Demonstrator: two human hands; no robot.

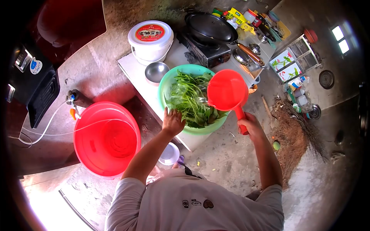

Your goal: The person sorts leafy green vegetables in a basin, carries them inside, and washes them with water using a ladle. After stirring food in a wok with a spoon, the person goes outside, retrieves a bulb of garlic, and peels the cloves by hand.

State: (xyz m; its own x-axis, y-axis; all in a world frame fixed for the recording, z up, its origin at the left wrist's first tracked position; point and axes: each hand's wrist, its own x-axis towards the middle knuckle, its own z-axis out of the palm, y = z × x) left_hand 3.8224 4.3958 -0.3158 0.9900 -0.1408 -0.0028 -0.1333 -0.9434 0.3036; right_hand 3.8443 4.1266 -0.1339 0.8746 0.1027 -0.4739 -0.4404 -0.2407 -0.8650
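My right hand (pixel 251 125) is wrapped round the handle of a red plastic water dipper (pixel 228 90). The dipper's bowl is over the right side of a light green basin (pixel 165 85). Leafy green vegetables (pixel 189 98) with long stems fill much of that basin, and a glint like water shows between the dipper and the leaves. At the basin's near left edge lies my left hand (pixel 173 121), its fingers stretched out and apart, touching the rim or the leaves beside it; which of these I cannot tell.
The basin stands on a white table (pixel 127 65) with a metal bowl (pixel 157 72), a lidded white bucket (pixel 150 40) and a wok (pixel 211 27) on a stove. A large red tub (pixel 86 154) is at left on the floor, a hose (pixel 54 115) across it. Brushwood (pixel 296 127) lies at right.
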